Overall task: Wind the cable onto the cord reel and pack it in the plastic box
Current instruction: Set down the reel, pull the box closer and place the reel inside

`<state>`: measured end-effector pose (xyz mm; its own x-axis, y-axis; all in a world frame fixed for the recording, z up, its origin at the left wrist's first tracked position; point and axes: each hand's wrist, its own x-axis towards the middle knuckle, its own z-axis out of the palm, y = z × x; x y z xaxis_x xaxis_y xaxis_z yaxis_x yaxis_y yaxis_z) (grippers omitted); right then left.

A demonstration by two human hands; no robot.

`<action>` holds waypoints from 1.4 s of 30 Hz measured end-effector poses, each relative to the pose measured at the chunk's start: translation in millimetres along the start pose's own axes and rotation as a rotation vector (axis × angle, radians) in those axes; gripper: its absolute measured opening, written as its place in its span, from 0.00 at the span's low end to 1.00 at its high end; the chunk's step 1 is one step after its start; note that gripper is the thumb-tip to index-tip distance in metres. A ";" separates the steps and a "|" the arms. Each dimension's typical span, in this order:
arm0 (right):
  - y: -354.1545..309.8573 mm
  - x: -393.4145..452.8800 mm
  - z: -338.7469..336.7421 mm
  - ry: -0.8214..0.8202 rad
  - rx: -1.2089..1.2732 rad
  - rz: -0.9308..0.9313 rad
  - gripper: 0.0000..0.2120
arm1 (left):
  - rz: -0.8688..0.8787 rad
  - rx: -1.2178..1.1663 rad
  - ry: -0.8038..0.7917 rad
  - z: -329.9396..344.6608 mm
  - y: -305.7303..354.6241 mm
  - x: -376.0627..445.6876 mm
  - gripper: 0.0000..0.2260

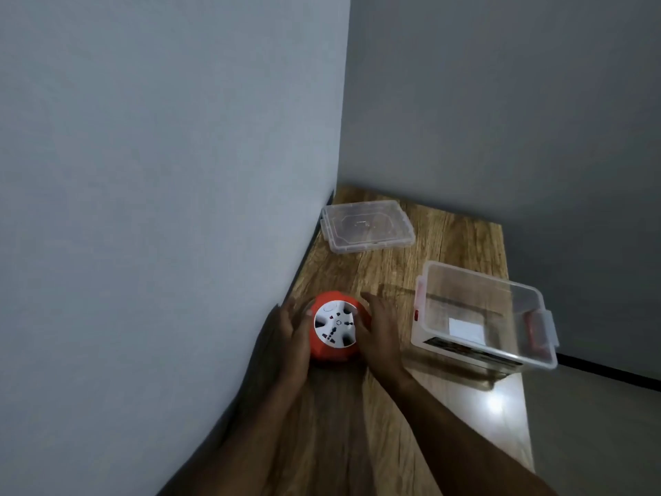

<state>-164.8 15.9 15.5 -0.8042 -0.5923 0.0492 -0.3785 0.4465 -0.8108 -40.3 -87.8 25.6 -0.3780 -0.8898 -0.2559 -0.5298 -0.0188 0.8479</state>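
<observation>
- Table (465, 241) of wood holds everything.
- Plastic box (479, 316) sits open, right of the reel; its lid (366, 227) lies farther back.
- Cord reel (334, 329) rests between both hands.
- Left hand (291, 334) and right hand (381, 334) press its sides, fingers spread; it might slip when lifted.

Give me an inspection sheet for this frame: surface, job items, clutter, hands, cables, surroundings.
Surface: wooden table, glare patch near its right edge.
Job items: orange cord reel standing on the table, white socket face up; clear plastic box to its right, open, with a white label on the bottom; the box's lid lying flat at the far end.
Clutter: nothing seen.
Hands: left hand and right hand cup the reel from either side, fingers spread; whether they grip it cannot be told.
Cables: no loose cable seen.
Surroundings: grey walls meet in a corner behind the table; table runs along the left wall.
</observation>
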 end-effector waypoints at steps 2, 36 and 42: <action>13.0 -6.0 5.2 0.047 -0.140 0.030 0.20 | 0.027 -0.010 -0.005 3.0 -3.3 -2.8 0.26; -26.8 45.5 -200.3 0.218 0.077 -0.047 0.30 | 0.343 -0.523 -0.143 101.7 153.8 -22.9 0.23; 34.4 33.0 -237.8 0.277 0.050 0.082 0.31 | 0.374 -0.429 -0.300 171.8 158.7 -48.4 0.26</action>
<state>-313.4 171.2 128.0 -0.9283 -0.3467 0.1347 -0.2898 0.4472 -0.8462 -236.5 30.7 92.8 -0.7072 -0.7065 0.0269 0.0059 0.0322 0.9995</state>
